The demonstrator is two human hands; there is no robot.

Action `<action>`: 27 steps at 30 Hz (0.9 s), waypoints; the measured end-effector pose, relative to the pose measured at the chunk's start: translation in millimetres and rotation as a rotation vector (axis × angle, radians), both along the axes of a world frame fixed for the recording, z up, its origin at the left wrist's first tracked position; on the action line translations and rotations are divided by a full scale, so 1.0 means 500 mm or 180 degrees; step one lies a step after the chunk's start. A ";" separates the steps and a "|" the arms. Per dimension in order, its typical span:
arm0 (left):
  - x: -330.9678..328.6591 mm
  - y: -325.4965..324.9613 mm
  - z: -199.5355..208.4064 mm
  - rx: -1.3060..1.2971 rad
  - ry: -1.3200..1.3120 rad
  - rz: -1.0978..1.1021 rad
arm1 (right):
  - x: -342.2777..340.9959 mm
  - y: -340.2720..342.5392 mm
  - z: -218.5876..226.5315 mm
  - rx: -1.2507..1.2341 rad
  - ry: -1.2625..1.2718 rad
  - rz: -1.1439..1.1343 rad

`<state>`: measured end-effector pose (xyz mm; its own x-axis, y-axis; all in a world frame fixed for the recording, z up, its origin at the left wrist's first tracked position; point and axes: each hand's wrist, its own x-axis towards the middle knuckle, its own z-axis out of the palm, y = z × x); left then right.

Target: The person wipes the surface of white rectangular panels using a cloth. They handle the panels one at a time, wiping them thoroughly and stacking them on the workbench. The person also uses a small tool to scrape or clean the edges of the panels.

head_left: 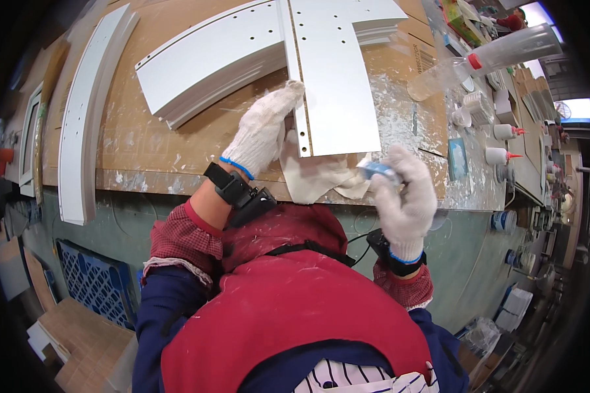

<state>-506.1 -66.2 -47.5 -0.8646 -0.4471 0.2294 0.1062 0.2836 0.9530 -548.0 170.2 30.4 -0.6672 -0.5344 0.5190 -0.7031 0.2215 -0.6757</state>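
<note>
A white panel [337, 98] with small drilled holes lies over a stack of similar boards and points toward me. My left hand [262, 128], in a white knit glove, is closed round the panel's left long edge, its fingertips at the brown groove there. Beyond the panel's near right corner, my gloved right hand [406, 196] pinches a small blue-and-white block [379, 171], whose exact kind I cannot make out. Under the panel's near end a crumpled cream cloth [311, 173] hangs at the bench edge. To the left sits the stack of white boards [210, 65].
A long white board stack [88, 118] overhangs the bench edge at left. Right of my hands are a blue pad [457, 158], white glue bottles [498, 156] with red tips, and a clear plastic bottle [505, 56]. Cardboard [121, 147] covers the bench; a blue pallet [95, 281] stands below.
</note>
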 end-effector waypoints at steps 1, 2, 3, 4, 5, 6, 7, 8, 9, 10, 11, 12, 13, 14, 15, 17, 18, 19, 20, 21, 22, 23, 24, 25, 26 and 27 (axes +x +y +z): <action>0.003 -0.009 -0.005 -0.1657 0.0168 0.0146 | 0.008 -0.015 0.006 0.0061 0.0105 0.0167; 0.002 -0.015 -0.008 -0.0927 -0.0093 -0.0111 | 0.016 -0.031 0.011 0.0120 0.0209 0.0336; 0.002 -0.020 -0.008 -0.0196 -0.0361 -0.0258 | 0.023 -0.047 0.013 0.0177 0.0314 0.0508; 0.006 -0.023 0.010 -0.1060 -0.0083 -0.0219 | 0.027 -0.065 0.014 0.0195 0.0479 0.0562; 0.010 -0.024 0.024 -0.1924 0.0193 -0.0175 | 0.033 -0.076 0.014 0.0249 0.0433 0.0598; 0.013 -0.022 0.029 -0.1641 0.0071 -0.0277 | 0.039 -0.086 0.014 0.0303 0.0386 0.0632; 0.014 -0.023 0.030 -0.1479 -0.0012 -0.0356 | 0.043 -0.093 0.014 0.0359 0.0334 0.0687; 0.013 -0.027 0.030 -0.1315 -0.0091 -0.0436 | 0.037 -0.101 0.019 0.0427 0.0630 0.0797; 0.012 -0.030 0.030 -0.1149 -0.0167 -0.0516 | 0.038 -0.106 0.018 0.0490 0.0573 0.0817; 0.011 -0.031 0.030 -0.1290 -0.0037 -0.0511 | 0.039 -0.111 0.016 0.0555 0.0520 0.0828; 0.010 -0.032 0.030 -0.1317 -0.0050 -0.0512 | 0.040 -0.115 0.014 0.0621 0.0468 0.0837; 0.009 -0.033 0.031 -0.1343 -0.0063 -0.0515 | 0.040 -0.118 0.014 0.0701 0.0559 0.0863; 0.009 -0.033 0.031 -0.1373 -0.0079 -0.0522 | 0.040 -0.120 0.013 0.0776 0.0649 0.0887; 0.008 -0.034 0.037 -0.1044 -0.0265 -0.0633 | 0.040 -0.121 0.013 0.0850 0.0739 0.0909; 0.007 -0.035 0.030 -0.1254 -0.0095 -0.0540 | 0.040 -0.119 0.014 0.0861 0.0610 0.0957; 0.005 -0.036 0.021 -0.1679 0.0246 -0.0357 | 0.041 -0.113 0.020 0.0881 0.0355 0.1045; 0.005 -0.036 0.020 -0.1227 0.0056 -0.0456 | 0.042 -0.112 0.021 0.0838 0.0368 0.1004; 0.004 -0.034 0.029 -0.0777 -0.0127 -0.0563 | 0.043 -0.109 0.021 0.0793 0.0382 0.0951; 0.004 -0.033 0.032 -0.0325 -0.0308 -0.0670 | 0.043 -0.108 0.020 0.0749 0.0395 0.0897; 0.003 -0.033 0.028 -0.0530 -0.0198 -0.0624 | 0.041 -0.111 0.017 0.0720 0.0407 0.0997; 0.003 -0.033 0.026 -0.0743 -0.0090 -0.0576 | 0.038 -0.116 0.014 0.0682 0.0418 0.1098; 0.003 -0.034 0.027 -0.0955 0.0018 -0.0529 | 0.037 -0.119 0.012 0.0644 0.0429 0.1197; 0.003 -0.033 0.031 -0.0198 -0.0254 -0.0629 | 0.038 -0.118 0.014 0.0713 0.0336 0.1181; 0.003 -0.032 0.053 0.0559 -0.0525 -0.0714 | 0.040 -0.116 0.019 0.0779 0.0243 0.1171; 0.003 -0.032 0.064 0.1318 -0.0792 -0.0792 | 0.042 -0.113 0.021 0.0845 0.0150 0.1161; 0.004 -0.032 0.057 0.1009 -0.0562 -0.0770 | 0.041 -0.107 0.020 0.0718 0.0083 0.1076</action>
<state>-504.1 -82.2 -19.1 -0.9667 -0.2515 -0.0472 -0.0386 -0.0389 0.9985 -527.4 116.6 40.3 -0.4226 -0.8237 0.3781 -0.7779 0.1156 -0.6177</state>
